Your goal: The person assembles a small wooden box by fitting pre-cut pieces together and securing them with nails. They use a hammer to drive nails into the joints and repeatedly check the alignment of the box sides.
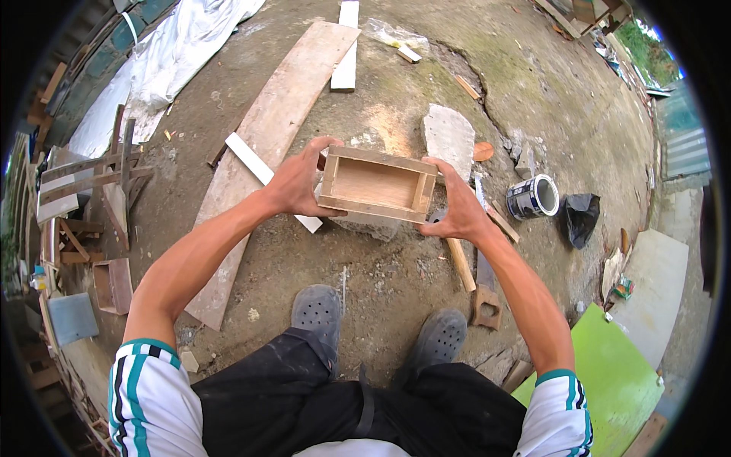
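Between my two hands is a small rectangular wooden box [378, 206], held up above the ground with its open side facing me. Its frame is rough, greyish wood and its inner floor is paler. My left hand [301, 181] grips the left end, the thumb along the near side and the fingers round the far corner. Around the right end closes my right hand [459, 207], its fingers on the far corner and thumb at the near one. Below my right hand lie a hammer with a wooden handle [461, 265] and a handsaw [486, 306].
A long board [282, 107] stretches across the ground at left, crossed by a white strip [250, 158]. A stone slab [448, 139] lies beyond the box. To the right are a paint can [533, 197], a black plastic bag [582, 219] and a green sheet [613, 365]. Scrap wood [91, 183] piles up at left.
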Action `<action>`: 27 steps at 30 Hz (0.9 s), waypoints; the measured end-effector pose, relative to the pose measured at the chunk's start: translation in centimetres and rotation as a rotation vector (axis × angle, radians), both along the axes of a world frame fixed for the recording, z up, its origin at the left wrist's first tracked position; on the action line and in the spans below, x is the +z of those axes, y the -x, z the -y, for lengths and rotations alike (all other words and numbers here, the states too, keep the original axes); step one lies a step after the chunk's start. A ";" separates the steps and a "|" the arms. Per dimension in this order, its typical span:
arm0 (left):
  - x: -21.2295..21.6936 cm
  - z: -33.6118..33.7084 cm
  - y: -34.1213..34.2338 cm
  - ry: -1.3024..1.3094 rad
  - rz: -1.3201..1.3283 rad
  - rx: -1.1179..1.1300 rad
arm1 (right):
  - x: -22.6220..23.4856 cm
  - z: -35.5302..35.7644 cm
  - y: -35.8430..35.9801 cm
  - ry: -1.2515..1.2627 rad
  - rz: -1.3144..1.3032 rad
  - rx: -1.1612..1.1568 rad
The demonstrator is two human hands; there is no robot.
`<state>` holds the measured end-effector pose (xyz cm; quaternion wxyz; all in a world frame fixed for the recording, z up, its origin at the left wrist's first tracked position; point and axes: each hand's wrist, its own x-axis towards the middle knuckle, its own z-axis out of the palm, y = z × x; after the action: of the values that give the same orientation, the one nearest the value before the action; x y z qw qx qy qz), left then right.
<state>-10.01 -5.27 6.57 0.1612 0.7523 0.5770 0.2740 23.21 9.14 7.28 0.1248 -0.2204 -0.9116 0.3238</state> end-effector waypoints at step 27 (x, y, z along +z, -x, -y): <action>-6.2 3.1 0.9 0.248 -0.107 0.185 | -5.9 1.0 4.1 0.401 0.129 -0.070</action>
<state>-10.87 -8.33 0.37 0.1959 0.6838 0.6811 0.1738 19.13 8.19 1.34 0.0311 -0.2926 -0.8269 0.4792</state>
